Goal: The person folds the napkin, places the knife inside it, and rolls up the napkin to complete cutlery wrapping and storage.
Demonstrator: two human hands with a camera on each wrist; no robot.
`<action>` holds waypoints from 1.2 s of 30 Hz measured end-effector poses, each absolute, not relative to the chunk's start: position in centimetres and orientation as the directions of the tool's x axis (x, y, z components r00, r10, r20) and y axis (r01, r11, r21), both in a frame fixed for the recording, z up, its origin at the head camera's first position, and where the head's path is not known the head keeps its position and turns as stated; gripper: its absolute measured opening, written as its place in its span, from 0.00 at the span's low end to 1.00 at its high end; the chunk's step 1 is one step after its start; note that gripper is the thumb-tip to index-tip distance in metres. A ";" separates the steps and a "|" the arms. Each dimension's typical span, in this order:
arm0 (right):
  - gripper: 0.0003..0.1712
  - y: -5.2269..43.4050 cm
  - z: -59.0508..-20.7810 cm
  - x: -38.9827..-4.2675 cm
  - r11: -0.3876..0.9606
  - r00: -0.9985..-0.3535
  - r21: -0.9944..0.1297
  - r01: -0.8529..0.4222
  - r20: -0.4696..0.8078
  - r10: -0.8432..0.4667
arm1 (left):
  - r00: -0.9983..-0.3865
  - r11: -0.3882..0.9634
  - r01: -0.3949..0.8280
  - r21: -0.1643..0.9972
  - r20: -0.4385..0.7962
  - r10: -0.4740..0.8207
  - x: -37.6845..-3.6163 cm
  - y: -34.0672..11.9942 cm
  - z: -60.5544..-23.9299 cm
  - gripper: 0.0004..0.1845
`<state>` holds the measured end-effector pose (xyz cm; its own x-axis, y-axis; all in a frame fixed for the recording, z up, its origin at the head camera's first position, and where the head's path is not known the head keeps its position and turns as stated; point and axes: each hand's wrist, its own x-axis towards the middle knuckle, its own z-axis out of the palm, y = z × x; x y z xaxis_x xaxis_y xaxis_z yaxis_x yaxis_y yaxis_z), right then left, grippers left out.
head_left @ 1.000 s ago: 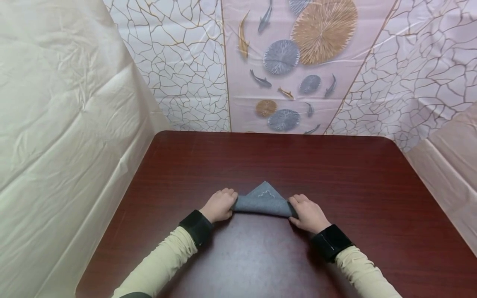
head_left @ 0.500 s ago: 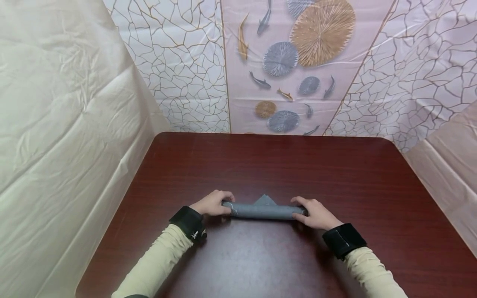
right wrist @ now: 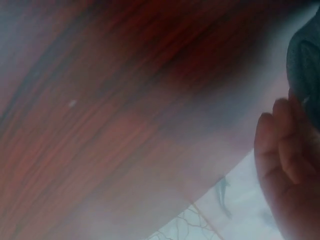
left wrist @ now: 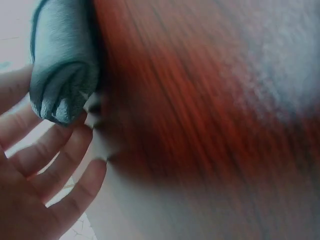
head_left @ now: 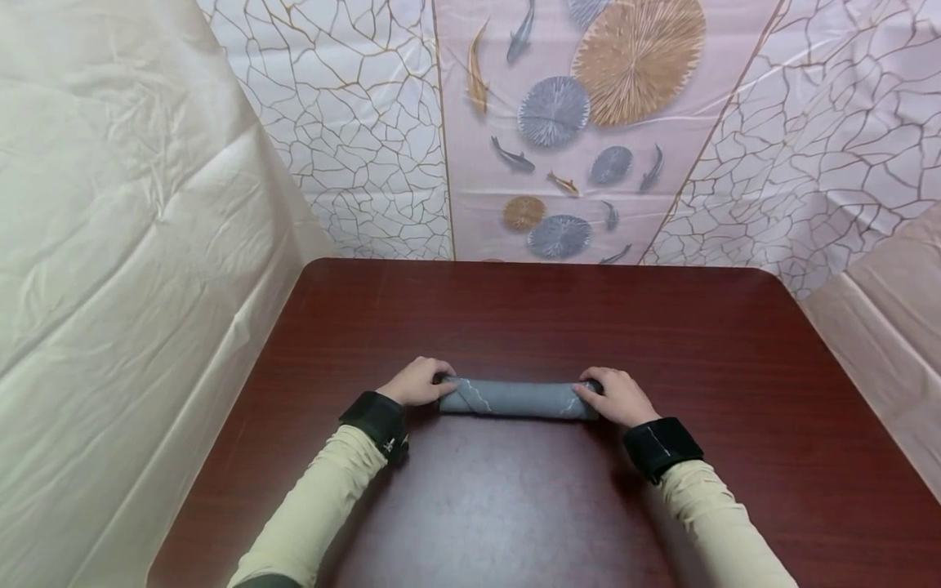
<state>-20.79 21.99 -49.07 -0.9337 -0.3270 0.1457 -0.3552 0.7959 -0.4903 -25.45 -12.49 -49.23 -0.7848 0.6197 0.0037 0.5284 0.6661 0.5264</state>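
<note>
A grey-blue cloth [head_left: 522, 398] with thin white lines is rolled into a tube lying crosswise on the table. My left hand [head_left: 417, 381] grips its left end, thumb on the near side and fingers behind. At the other end my right hand [head_left: 619, 396] holds the roll in the same way. In the left wrist view the layered end of the cloth [left wrist: 65, 55] shows, with fingers [left wrist: 75, 145] spread beneath and beside it. Only a dark part of the cloth [right wrist: 306, 65] appears at the right edge of the right wrist view, touching curved fingers [right wrist: 270, 145].
The dark red-brown wooden table [head_left: 470, 506] has rounded far corners. Behind it hangs a patterned sheet [head_left: 367, 147] with gold lines, fish and discs. A cream sheet [head_left: 132, 245] drapes along the left side, and another pale sheet [head_left: 882, 327] along the right.
The cloth's pointed far corner, visible earlier, is now wrapped into the roll. Both hands shifted outward to the roll's ends, then slightly away from me over the last half second.
</note>
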 end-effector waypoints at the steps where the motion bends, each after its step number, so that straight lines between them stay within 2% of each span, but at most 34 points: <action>1: 0.15 21.9 -49.2 -20.9 0.805 -0.939 -0.486 -0.342 0.138 -0.316 | -0.789 0.676 0.525 0.517 0.000 0.614 -25.5 -12.4 -49.3 0.11; 5: 0.14 21.6 -49.6 -21.0 0.843 -0.952 -0.442 -0.306 0.127 -0.278 | -0.812 0.723 0.520 0.454 0.000 0.584 -25.5 -11.9 -49.4 0.11; 7: 0.13 21.2 -49.7 -21.0 0.860 -0.941 -0.387 -0.334 0.188 -0.281 | -0.822 0.755 0.538 0.374 0.035 0.569 -25.0 -11.4 -49.2 0.11; 10: 0.12 20.3 -49.5 -20.8 0.845 -0.874 -0.292 -0.448 0.342 -0.345 | -0.791 0.753 0.610 0.247 0.139 0.595 -23.7 -10.2 -48.3 0.14; 13: 0.16 19.0 -49.0 -20.3 0.788 -0.776 -0.217 -0.576 0.447 -0.445 | -0.722 0.712 0.689 0.135 0.210 0.659 -22.1 -8.6 -47.3 0.17; 16: 0.22 17.8 -49.0 -19.5 0.752 -0.739 -0.179 -0.634 0.427 -0.521 | -0.704 0.708 0.705 0.044 0.169 0.690 -20.7 -7.0 -46.9 0.18; 21: 0.26 16.5 -49.8 -18.7 0.796 -0.764 -0.049 -0.603 0.322 -0.559 | -0.755 0.758 0.646 -0.097 0.071 0.652 -20.0 -5.6 -47.6 0.18; 27: 0.23 16.2 -50.7 -19.5 0.814 -0.764 -0.004 -0.581 0.346 -0.544 | -0.771 0.781 0.623 -0.048 0.128 0.624 -21.1 -4.9 -48.6 0.06; 36: 0.25 17.1 -51.2 -23.0 0.842 -0.803 -0.035 -0.538 0.325 -0.499 | -0.815 0.819 0.573 0.034 0.125 0.566 -24.9 -3.4 -49.4 0.07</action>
